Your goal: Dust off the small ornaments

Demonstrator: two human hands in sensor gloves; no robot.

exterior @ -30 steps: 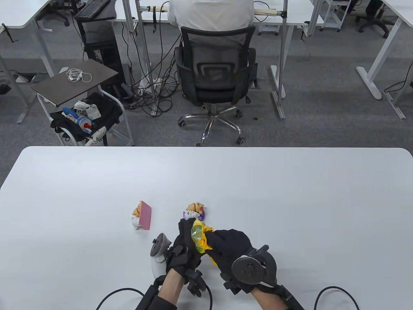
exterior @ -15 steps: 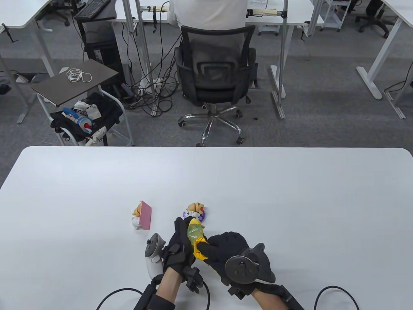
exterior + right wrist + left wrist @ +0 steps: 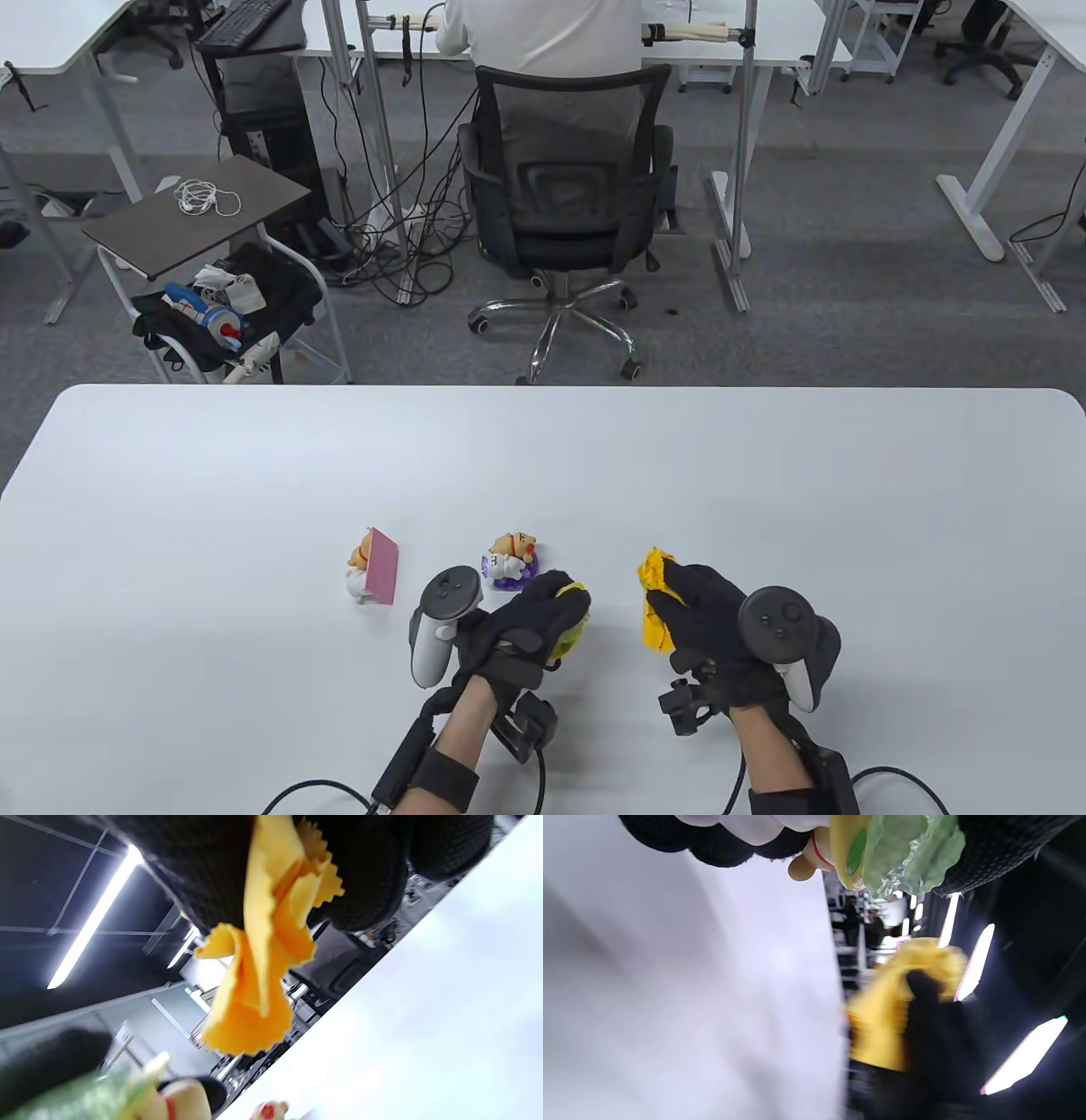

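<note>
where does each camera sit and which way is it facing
Table view: above, looking down the white table; both gloved hands enter from below, left hand gripping a green-wrapped ornament, right hand gripping a yellow cloth.
Left wrist view: tilted sideways, towards the right hand.
Right wrist view: tilted up towards ceiling lights.
Shared: both wrist views show cloth and ornament.

The left hand point(image 3: 526, 624) covers most of the yellow-green ornament point(image 3: 570, 632), so its shape cannot be told; in the left wrist view the yellow cloth point(image 3: 903, 1010) is blurred. The seated person point(image 3: 551, 34) is cut off by the table view's top edge; what fills the cart point(image 3: 221, 310) is too small to tell.
</note>
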